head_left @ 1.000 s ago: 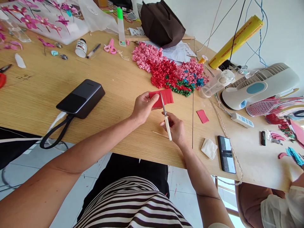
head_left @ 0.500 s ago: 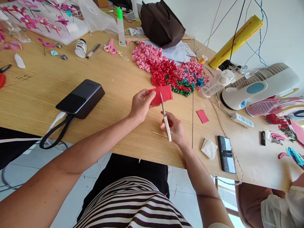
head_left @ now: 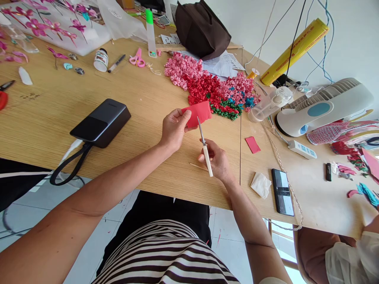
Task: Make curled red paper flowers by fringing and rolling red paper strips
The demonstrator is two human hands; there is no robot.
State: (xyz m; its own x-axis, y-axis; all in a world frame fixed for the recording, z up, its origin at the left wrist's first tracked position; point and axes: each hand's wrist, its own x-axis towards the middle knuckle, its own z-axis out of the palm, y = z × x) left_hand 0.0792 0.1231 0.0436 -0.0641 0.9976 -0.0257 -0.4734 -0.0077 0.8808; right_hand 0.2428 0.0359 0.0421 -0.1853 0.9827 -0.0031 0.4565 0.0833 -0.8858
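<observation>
Partway along — red paper strip (head_left: 197, 114) pinched in left hand (head_left: 174, 130) above wooden surface (head_left: 44, 79), one edge fringed (rest looks uncut), right hand (head_left: 215, 159) clenched on white-handled scissors (head_left: 205, 148), tips at the paper.

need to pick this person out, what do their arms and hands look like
Both arms are bare, and no watch, ring or bracelet shows on the left hand or right hand. The person wears a black-and-white striped top and black trousers.
</observation>
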